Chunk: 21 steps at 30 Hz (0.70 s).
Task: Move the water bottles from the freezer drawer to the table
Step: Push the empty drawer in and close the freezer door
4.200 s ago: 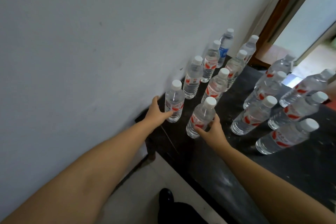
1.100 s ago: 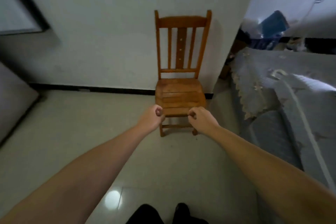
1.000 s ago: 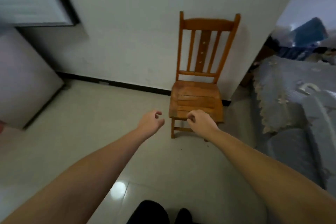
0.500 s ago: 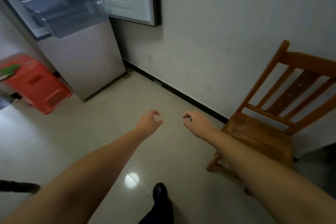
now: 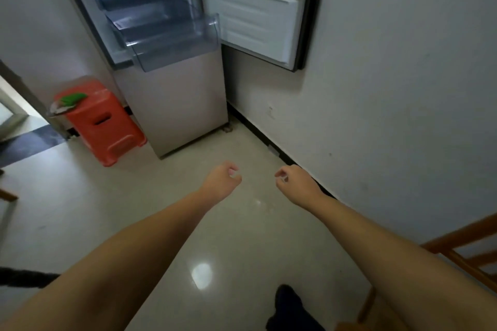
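The fridge (image 5: 177,107) stands against the far wall with its freezer door (image 5: 255,24) swung open to the right. A clear plastic freezer drawer (image 5: 174,45) is pulled out towards me; I make out no water bottles in it from here. No bottles and no table are in view. My left hand (image 5: 220,180) and my right hand (image 5: 295,183) are stretched out over the floor, well short of the fridge. Both hold nothing, with fingers loosely curled.
A red plastic stool (image 5: 105,121) with a green item on top stands left of the fridge. A wooden chair (image 5: 457,258) is at the lower right by the wall. A doorway (image 5: 10,115) opens at the left. My dark shoe (image 5: 290,309) is on the tiled floor.
I set two bottles on the table, then turned away past the chair. Over the last second the view swung left until the open freezer came ahead; my empty hands loosened from fists.
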Each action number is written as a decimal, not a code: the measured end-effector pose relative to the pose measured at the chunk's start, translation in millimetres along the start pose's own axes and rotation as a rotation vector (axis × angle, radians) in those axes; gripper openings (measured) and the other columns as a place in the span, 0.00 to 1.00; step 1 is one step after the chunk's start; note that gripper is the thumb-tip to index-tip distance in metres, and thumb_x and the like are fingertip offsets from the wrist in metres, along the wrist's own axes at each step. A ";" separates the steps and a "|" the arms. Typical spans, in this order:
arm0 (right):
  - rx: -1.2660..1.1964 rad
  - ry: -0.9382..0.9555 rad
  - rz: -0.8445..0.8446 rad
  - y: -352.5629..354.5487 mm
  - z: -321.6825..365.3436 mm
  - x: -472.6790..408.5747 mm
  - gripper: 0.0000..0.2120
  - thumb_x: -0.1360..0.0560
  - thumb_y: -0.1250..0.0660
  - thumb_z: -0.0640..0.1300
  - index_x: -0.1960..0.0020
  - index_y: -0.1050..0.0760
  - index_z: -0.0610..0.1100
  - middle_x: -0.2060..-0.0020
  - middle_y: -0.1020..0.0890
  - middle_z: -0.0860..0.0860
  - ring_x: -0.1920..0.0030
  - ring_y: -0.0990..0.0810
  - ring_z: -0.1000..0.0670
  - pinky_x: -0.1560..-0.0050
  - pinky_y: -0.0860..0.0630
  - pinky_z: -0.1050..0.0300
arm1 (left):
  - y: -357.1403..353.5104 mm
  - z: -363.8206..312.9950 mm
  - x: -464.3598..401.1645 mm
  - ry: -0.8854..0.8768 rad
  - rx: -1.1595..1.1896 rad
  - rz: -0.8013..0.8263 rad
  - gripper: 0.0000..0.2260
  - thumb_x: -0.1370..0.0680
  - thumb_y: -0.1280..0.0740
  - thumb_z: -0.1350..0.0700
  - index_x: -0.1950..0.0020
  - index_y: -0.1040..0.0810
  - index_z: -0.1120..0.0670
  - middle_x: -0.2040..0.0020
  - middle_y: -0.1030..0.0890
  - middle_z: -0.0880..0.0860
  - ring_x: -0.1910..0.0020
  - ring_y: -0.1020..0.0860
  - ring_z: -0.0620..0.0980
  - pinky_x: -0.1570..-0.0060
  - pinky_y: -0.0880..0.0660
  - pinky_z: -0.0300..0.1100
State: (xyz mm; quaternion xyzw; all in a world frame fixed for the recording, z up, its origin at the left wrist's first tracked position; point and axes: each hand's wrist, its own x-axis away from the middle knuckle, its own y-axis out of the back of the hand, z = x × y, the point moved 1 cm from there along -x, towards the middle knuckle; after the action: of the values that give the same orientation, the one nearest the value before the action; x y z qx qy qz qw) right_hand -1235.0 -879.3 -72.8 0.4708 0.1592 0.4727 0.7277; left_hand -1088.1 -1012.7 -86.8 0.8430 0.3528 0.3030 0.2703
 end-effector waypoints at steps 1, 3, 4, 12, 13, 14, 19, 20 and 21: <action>0.006 0.023 0.005 0.3 2.5 -15.5 0.15 0.21 0.40 0.43 0.38 0.25 0.39 0.39 0.24 0.42 0.40 0.24 0.44 0.42 0.30 0.56 | 4.9 2.0 -10.9 0.008 -0.003 -0.011 0.14 0.24 0.34 0.55 0.39 0.24 0.56 0.41 0.21 0.57 0.44 0.22 0.55 0.44 0.27 0.45; 0.018 0.058 0.030 2.7 6.9 -49.3 0.14 0.21 0.40 0.43 0.39 0.24 0.39 0.40 0.24 0.42 0.41 0.24 0.44 0.42 0.30 0.56 | 15.6 1.9 -37.1 0.038 -0.005 -0.038 0.15 0.24 0.35 0.55 0.38 0.24 0.57 0.41 0.21 0.56 0.43 0.23 0.55 0.44 0.28 0.43; 0.019 0.069 0.046 5.0 8.3 -69.5 0.14 0.21 0.40 0.43 0.39 0.24 0.39 0.40 0.24 0.42 0.42 0.23 0.44 0.43 0.29 0.56 | 20.5 0.3 -54.0 0.056 0.005 -0.055 0.14 0.24 0.35 0.56 0.39 0.24 0.57 0.42 0.21 0.57 0.44 0.22 0.55 0.46 0.28 0.42; 0.021 0.173 0.070 48.1 10.2 -235.8 0.14 0.22 0.40 0.44 0.40 0.24 0.40 0.42 0.23 0.42 0.44 0.23 0.43 0.43 0.26 0.52 | 57.0 -43.4 -184.9 0.096 0.030 -0.182 0.14 0.23 0.35 0.56 0.39 0.24 0.58 0.43 0.20 0.56 0.50 0.22 0.53 0.53 0.30 0.38; 0.021 0.188 0.071 55.5 11.7 -256.2 0.14 0.22 0.40 0.44 0.40 0.24 0.39 0.43 0.23 0.42 0.45 0.23 0.43 0.43 0.26 0.51 | 63.9 -50.9 -201.0 0.093 0.037 -0.195 0.15 0.23 0.36 0.56 0.38 0.24 0.59 0.43 0.20 0.56 0.51 0.23 0.52 0.54 0.31 0.37; 0.025 0.204 0.071 62.1 14.0 -274.8 0.14 0.22 0.39 0.44 0.41 0.24 0.39 0.43 0.22 0.41 0.45 0.23 0.43 0.43 0.26 0.51 | 70.6 -57.9 -215.3 0.092 0.040 -0.208 0.15 0.23 0.35 0.56 0.37 0.24 0.58 0.42 0.21 0.56 0.50 0.23 0.51 0.53 0.32 0.37; 0.042 0.261 0.113 74.2 29.5 -357.6 0.13 0.22 0.39 0.44 0.41 0.24 0.39 0.44 0.22 0.41 0.45 0.22 0.42 0.44 0.25 0.50 | 89.7 -66.7 -273.4 0.127 0.067 -0.236 0.15 0.23 0.34 0.56 0.37 0.24 0.58 0.41 0.21 0.57 0.43 0.22 0.54 0.47 0.29 0.39; 0.046 0.270 0.127 73.0 34.5 -368.3 0.13 0.22 0.38 0.44 0.41 0.24 0.39 0.44 0.22 0.40 0.45 0.23 0.42 0.44 0.26 0.50 | 92.8 -64.9 -280.6 0.133 0.069 -0.236 0.15 0.23 0.34 0.56 0.37 0.24 0.58 0.41 0.21 0.57 0.43 0.22 0.54 0.46 0.28 0.40; 0.048 0.280 0.140 71.3 40.3 -379.5 0.13 0.22 0.38 0.43 0.41 0.24 0.38 0.44 0.22 0.40 0.45 0.23 0.42 0.43 0.26 0.51 | 97.8 -62.3 -288.6 0.142 0.070 -0.239 0.15 0.23 0.34 0.56 0.37 0.24 0.58 0.41 0.20 0.57 0.43 0.22 0.54 0.45 0.28 0.41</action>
State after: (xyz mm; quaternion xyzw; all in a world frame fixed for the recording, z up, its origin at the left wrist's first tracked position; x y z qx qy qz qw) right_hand -1436.7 -1211.0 -73.9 0.4276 0.2370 0.5793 0.6522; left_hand -1253.4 -1275.7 -71.9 0.7804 0.4794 0.3149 0.2492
